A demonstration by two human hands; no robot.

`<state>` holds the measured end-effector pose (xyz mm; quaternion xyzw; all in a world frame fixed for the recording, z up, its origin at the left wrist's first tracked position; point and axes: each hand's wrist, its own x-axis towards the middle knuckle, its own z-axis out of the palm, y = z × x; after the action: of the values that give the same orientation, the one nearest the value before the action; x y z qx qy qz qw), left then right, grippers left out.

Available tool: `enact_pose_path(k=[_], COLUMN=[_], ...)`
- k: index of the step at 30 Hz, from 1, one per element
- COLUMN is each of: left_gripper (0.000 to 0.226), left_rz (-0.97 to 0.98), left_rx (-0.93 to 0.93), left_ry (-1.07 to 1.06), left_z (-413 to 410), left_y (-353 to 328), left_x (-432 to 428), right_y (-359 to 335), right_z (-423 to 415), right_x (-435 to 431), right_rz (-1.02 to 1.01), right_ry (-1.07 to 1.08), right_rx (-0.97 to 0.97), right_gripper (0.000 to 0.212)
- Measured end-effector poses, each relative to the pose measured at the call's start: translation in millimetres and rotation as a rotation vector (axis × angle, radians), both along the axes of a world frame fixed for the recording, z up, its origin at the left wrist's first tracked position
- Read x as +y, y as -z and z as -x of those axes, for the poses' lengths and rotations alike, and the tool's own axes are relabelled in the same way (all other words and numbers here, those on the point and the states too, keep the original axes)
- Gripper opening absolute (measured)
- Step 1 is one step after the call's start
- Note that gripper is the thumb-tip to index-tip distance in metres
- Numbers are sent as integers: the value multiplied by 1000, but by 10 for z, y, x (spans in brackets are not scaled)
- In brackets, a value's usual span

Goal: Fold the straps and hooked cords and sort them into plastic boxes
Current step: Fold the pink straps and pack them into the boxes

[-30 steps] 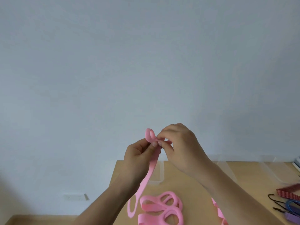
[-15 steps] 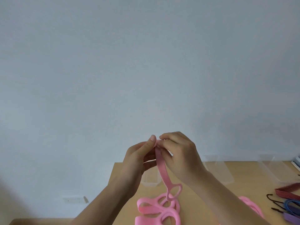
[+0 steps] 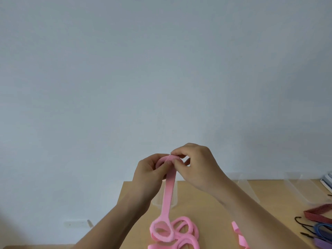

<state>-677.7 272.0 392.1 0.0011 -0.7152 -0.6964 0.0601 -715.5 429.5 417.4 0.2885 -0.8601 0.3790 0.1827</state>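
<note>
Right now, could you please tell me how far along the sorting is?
Done: nothing visible in the clear boxes. In hand: the left hand and right hand pinch one pink strap, folding its top. Left: the loose pink straps and hooked cords on the table.

The strap [image 3: 168, 193] hangs from your left hand [image 3: 150, 169] and right hand [image 3: 199, 168] down to the heap of straps [image 3: 186, 232] on the table [image 3: 206, 212] below; plastic boxes [image 3: 296, 189] behind them, hooked cords [image 3: 319, 223] far right

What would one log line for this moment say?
action: folding pink strap | left hand: pinches top fold | right hand: pinches top fold | looped end: hangs over table | plastic boxes: behind, untouched
</note>
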Motion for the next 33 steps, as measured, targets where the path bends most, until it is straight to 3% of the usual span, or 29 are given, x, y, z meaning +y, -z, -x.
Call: enact_pose_path(k=[3, 8, 15, 26, 33], left_gripper=[15, 35, 32, 31, 32], left_rz=[-78, -218, -412, -322, -332], left_rx=[-20, -158, -258, -161, -125], left_ry=[-20, 29, 11, -23, 6], left_z=[-8, -33, -71, -86, -90], left_y=[35, 125, 164, 160, 127], left_x=[-18, -52, -69, -114, -127], right_y=[-21, -11, 116, 242, 258], right_z=[-11, -7, -65, -81, -149], right_x=[-32, -54, -145, -197, -223], right_rz=[-46, 48, 9, -33, -43], right_ry=[-20, -7, 119, 135, 101], right_rx=[48, 142, 357, 458, 396], right_gripper=[14, 13, 15, 10, 14])
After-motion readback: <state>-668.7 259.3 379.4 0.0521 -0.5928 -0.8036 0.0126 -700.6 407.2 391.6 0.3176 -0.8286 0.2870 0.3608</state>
